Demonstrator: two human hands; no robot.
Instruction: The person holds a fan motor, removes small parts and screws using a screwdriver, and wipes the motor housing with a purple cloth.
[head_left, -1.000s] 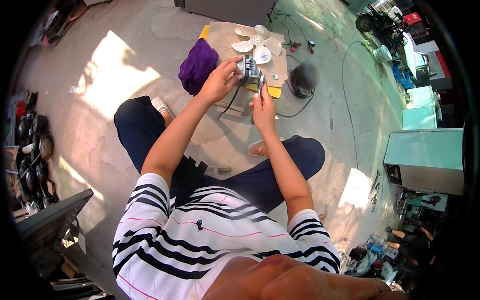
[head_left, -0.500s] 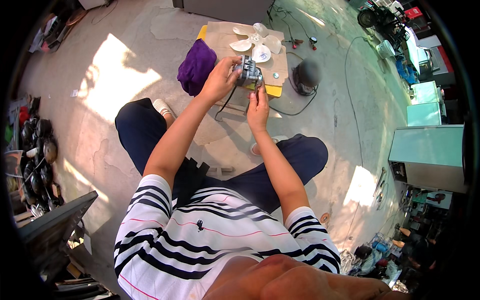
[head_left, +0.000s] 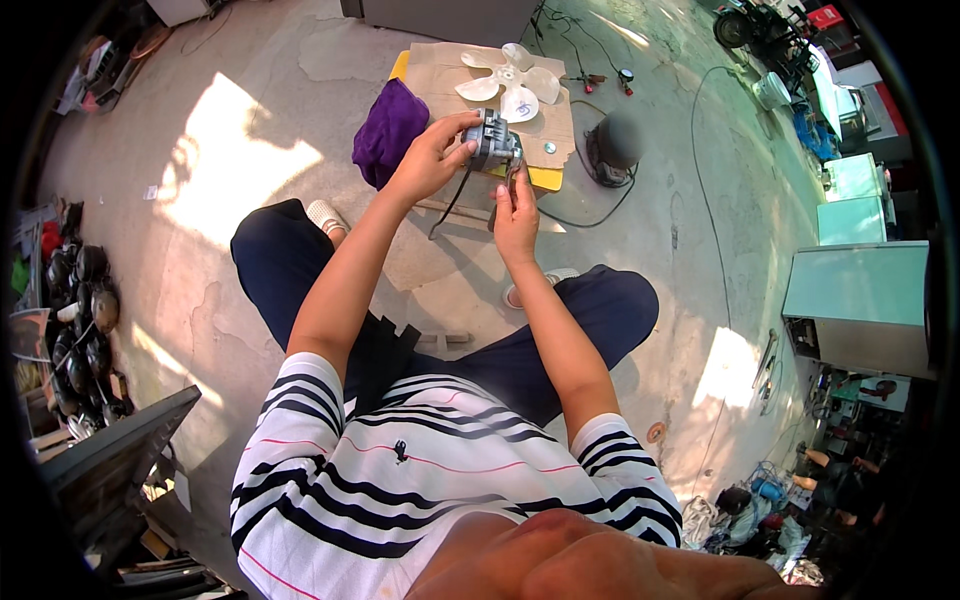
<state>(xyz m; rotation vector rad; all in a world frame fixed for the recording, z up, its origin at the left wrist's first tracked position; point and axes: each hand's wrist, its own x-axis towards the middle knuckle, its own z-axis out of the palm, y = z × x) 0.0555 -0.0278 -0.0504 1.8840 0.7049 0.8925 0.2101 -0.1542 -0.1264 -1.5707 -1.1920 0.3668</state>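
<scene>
My left hand (head_left: pixel 432 160) is closed round a small grey fan motor (head_left: pixel 490 142), its fingers over the top and left side. A black cord (head_left: pixel 458 195) hangs down from the motor. Close to the motor's right end, my right hand (head_left: pixel 516 218) pinches a slim dark metal tool (head_left: pixel 494 215); its exact kind is hard to make out, and its tip meets the motor's shaft end. Beyond the motor, a white fan blade (head_left: pixel 515 82) lies on brown cardboard (head_left: pixel 432 75) over a yellow-edged stool. A small round metal piece (head_left: pixel 550 147) rests on the cardboard, right of the motor.
A purple cloth (head_left: pixel 385 130) drapes at the stool's left edge. Right of the stool, a dark rounded machine (head_left: pixel 610 150) stands on the floor with its cable. Gauges with hoses (head_left: pixel 600 80) lie farther back. A pale green cabinet (head_left: pixel 855 290) stands far right.
The motor and both hands keep nearly the same place, with the right hand's tool still at the motor's end. The whole view has shifted very slightly.
</scene>
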